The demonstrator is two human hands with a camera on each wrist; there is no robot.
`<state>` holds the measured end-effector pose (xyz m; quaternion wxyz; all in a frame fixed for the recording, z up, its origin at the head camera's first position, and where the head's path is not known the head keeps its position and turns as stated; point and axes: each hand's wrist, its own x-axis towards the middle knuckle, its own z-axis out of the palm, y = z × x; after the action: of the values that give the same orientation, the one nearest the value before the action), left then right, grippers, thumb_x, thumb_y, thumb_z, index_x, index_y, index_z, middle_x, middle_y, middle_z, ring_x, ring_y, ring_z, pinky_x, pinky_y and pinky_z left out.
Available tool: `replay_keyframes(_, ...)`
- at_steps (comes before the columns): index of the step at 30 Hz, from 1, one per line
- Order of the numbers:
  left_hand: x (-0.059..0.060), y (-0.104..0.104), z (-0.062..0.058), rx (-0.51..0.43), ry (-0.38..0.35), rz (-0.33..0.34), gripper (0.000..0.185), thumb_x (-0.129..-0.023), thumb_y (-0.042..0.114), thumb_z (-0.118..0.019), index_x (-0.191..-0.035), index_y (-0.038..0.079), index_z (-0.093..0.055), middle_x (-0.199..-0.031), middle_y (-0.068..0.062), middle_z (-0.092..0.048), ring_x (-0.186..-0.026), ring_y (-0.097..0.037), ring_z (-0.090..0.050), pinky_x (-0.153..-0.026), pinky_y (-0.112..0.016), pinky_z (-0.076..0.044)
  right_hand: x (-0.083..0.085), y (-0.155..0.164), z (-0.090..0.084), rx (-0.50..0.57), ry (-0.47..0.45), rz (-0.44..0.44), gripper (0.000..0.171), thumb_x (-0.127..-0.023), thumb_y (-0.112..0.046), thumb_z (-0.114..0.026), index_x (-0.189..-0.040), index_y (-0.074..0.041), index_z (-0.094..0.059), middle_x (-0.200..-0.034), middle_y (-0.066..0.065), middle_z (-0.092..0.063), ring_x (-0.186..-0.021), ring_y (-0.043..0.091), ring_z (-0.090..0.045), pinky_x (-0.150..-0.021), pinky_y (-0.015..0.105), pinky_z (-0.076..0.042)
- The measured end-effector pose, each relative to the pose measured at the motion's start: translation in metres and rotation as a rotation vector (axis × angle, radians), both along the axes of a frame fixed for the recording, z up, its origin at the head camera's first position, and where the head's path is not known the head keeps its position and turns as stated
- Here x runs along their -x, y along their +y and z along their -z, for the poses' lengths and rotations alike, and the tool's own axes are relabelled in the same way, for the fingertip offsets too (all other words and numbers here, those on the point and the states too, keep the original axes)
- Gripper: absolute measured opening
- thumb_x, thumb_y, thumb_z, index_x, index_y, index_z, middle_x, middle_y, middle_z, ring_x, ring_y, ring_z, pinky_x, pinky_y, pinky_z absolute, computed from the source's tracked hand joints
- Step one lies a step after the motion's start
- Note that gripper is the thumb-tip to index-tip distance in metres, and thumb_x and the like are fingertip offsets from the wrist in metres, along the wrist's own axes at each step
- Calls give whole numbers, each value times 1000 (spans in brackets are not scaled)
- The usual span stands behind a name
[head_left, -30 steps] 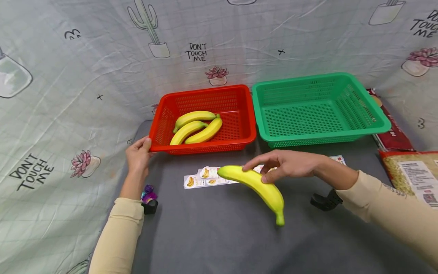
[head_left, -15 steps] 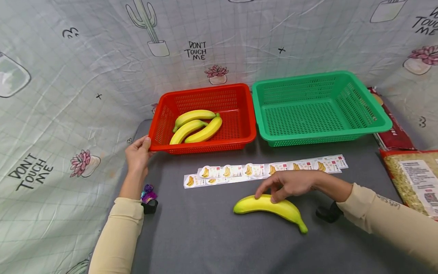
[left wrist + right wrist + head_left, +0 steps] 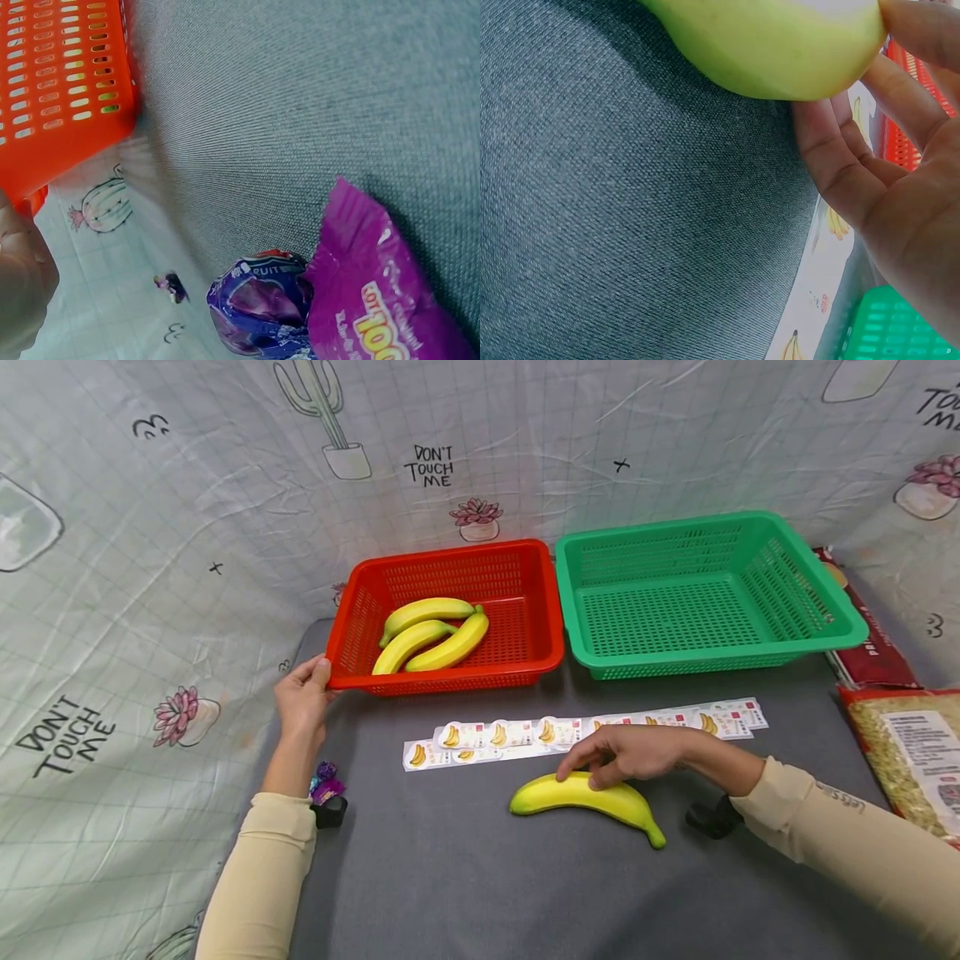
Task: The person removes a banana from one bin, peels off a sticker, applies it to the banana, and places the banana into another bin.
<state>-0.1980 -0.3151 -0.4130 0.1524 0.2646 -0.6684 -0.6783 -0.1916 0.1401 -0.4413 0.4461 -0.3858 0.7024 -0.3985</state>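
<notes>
My left hand [image 3: 302,697] grips the front left corner of the red basket [image 3: 442,681], with the thumb on its rim. Inside that basket lie 3 yellow bananas [image 3: 427,611], bunched at the left. With thumb and fingers my right hand [image 3: 633,753] holds another banana [image 3: 585,797] by its upper side, low at the grey tabletop [image 3: 450,877]. Its green stem end points to the front right. In the right wrist view the fingertips press against the banana [image 3: 772,49]; whether it fully rests on the cloth I cannot tell.
A strip of banana stickers [image 3: 517,739] lies behind the held banana. The green basket [image 3: 712,660] stands right of the red one. Packages, including a grain bag [image 3: 885,727], lie at the right edge. Wrapped sweets [image 3: 375,300] lie by my left wrist.
My right hand has lowered the banana from above the stickers to the tabletop and turned it flatter. Since half a second ago it has shifted only slightly. My left hand has stayed at the red basket.
</notes>
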Motion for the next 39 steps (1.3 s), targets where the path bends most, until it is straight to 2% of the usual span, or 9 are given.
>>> replay_keyframes(6,0,1,1,27,-1,-9,40,-103,20,-60,-138,1,-62,-95,6,-66,-66,-3,-59,-60,-14,-53,-1,0,0,1,-8,7,35,-99,-3,-58,-134,-8,-64,-136,12,-64,-112,17,-57,-92,22,-47)
replay_keyframes(11,-9,6,1,171,7,12,43,-107,28,-51,-140,2,-59,-116,-4,-64,-73,-1,-60,-65,-12,-52,-2,0,3,3,-15,15,35,-99,-3,-58,-134,-8,-64,-137,12,-64,-115,16,-58,-93,22,-47)
replay_keyframes(16,-26,16,4,294,28,-84,24,-106,37,-49,-114,16,-55,-104,2,-52,-62,-6,-51,-58,-16,-47,-3,0,6,-14,-14,13,35,-100,-6,-59,-135,-11,-64,-139,11,-64,-115,16,-58,-94,22,-47)
replay_keyframes(24,-38,27,14,183,77,-139,10,-106,32,-49,-105,22,-47,-97,2,-49,-78,-12,-56,-64,-18,-53,0,1,4,-24,-4,17,35,-101,-6,-57,-135,-11,-64,-139,11,-62,-119,22,-56,-95,23,-47)
replay_keyframes(28,-46,35,24,179,-21,-169,15,-108,29,-40,-97,21,-47,-86,0,-47,-72,-12,-50,-61,-19,-48,0,1,2,-35,0,16,36,-101,-7,-57,-136,-12,-63,-140,10,-61,-123,23,-55,-96,23,-47)
replay_keyframes(30,-51,41,27,190,-95,-128,19,-108,27,-35,-101,17,-50,-89,-2,-49,-69,-10,-48,-60,-19,-46,0,1,1,-38,3,17,36,-102,-7,-57,-136,-12,-63,-140,11,-61,-123,24,-55,-96,23,-46)
replay_keyframes(32,-53,47,27,217,-165,-26,26,-109,24,-32,-111,10,-54,-98,-6,-50,-70,-9,-48,-59,-19,-45,0,0,-1,-44,8,19,36,-102,-7,-56,-136,-12,-63,-140,11,-61,-122,24,-55,-96,23,-46)
replay_keyframes(35,-54,57,26,314,-268,202,35,-109,21,-32,-126,2,-55,-109,-12,-52,-74,-11,-50,-60,-21,-45,-1,0,-2,-53,12,19,36,-102,-7,-56,-136,-12,-63,-141,11,-61,-121,24,-54,-96,23,-46)
replay_keyframes(39,-51,70,26,549,-361,532,33,-106,21,-46,-127,-2,-59,-111,-18,-61,-85,-19,-56,-71,-27,-47,-2,0,-2,-59,20,15,36,-102,-8,-56,-136,-12,-63,-141,11,-61,-121,25,-54,-96,23,-46)
